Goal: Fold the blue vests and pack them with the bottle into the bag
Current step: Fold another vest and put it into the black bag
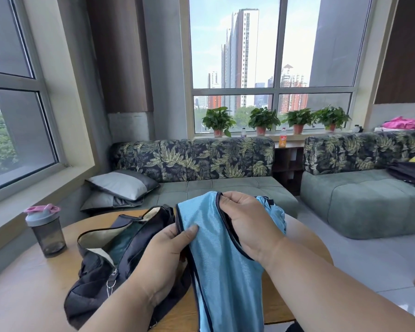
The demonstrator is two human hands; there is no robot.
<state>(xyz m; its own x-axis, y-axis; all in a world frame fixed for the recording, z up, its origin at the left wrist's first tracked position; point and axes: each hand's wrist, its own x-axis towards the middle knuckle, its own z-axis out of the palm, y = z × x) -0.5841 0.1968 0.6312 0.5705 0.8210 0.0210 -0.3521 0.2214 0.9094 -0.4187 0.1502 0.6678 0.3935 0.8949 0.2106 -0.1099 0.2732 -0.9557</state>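
Observation:
A light blue vest (221, 267) with dark trim hangs over the round wooden table (31, 281), held up by both hands. My left hand (163, 257) pinches its left edge between thumb and fingers. My right hand (247, 226) grips the upper right edge near the armhole. More blue fabric (273, 212) lies bunched behind my right hand. The dark bag (110, 267) lies open on the table to the left of the vest, its pale lining showing. A grey shaker bottle (47, 230) with a pink lid stands upright at the table's left.
A leaf-patterned sofa (201, 161) with grey cushions (122, 184) stands beyond the table, a second sofa section (364, 200) to the right with dark items on it. Potted plants (264, 121) and bottles line the window sill.

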